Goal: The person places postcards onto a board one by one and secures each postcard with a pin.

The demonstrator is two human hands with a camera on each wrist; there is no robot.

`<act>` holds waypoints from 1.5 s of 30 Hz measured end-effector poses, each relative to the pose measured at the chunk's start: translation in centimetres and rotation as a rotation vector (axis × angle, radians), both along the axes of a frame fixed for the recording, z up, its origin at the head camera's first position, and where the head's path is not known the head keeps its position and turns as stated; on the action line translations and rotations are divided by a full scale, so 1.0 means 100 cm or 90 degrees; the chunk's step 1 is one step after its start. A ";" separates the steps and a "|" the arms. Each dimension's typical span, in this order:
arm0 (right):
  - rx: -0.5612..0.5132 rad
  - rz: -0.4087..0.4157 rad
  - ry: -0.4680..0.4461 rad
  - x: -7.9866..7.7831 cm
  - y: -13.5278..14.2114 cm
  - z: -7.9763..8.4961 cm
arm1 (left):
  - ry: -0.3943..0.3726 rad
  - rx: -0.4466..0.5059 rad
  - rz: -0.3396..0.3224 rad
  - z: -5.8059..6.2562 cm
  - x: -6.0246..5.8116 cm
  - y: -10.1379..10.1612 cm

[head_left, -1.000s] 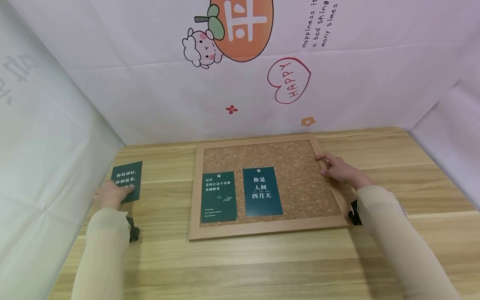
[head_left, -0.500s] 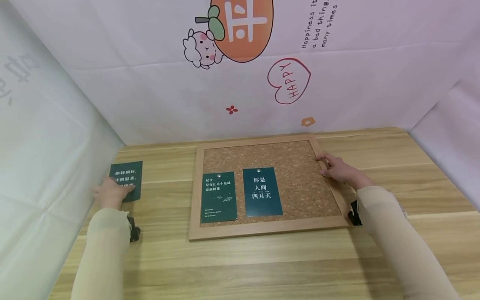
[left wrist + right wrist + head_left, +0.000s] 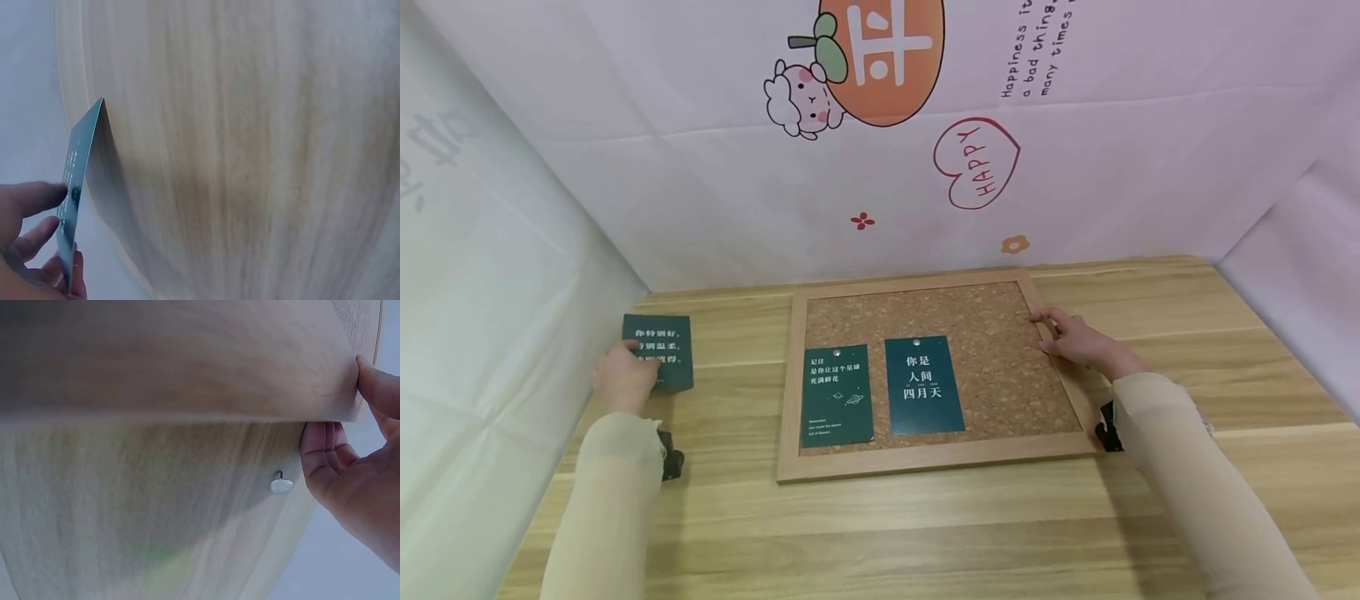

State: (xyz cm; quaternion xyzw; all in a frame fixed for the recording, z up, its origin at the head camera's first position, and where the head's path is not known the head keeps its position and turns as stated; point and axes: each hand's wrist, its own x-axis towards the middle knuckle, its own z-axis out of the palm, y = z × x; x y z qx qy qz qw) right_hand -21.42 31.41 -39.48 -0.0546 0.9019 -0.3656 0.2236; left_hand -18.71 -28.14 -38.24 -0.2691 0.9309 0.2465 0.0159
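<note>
On the left, my left hand (image 3: 627,379) pinches a dark green card (image 3: 673,335) with white Chinese characters. In the left wrist view the card (image 3: 80,147) stands tilted, thumb on its printed face and fingertips behind it. My right hand (image 3: 1090,346) grips the right side of a wood-framed corkboard (image 3: 1000,358). The right wrist view has that thumb on top of the frame (image 3: 237,375) and the fingers tucked against its lower edge. Two more green cards sit on the cork: a left one (image 3: 837,408) and one beside it (image 3: 925,412), each with a pale pin at its top.
A pearly-headed pushpin (image 3: 281,486) is on the table near the right fingers. Wood-grain tabletop (image 3: 880,533) surrounds the board. White printed cloth (image 3: 737,208) hangs behind and at both sides. Black wrist devices show at the left cuff (image 3: 672,457) and right cuff (image 3: 1109,429).
The card in my left hand has turned more upright toward the head view and shifted slightly right; the left thumb and fingers have changed position on it. The right hand and corkboard stay put.
</note>
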 end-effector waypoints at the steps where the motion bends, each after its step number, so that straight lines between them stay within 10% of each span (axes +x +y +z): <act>1: -0.001 0.001 -0.001 0.000 0.000 0.000 | 0.012 0.012 0.004 0.001 0.000 0.001; 25: -0.001 0.005 0.007 -0.001 0.001 -0.001 | 0.185 0.154 0.041 0.013 -0.013 0.023; 45: 0.006 0.000 0.004 0.000 0.000 0.000 | 0.186 0.214 0.001 0.018 -0.027 0.053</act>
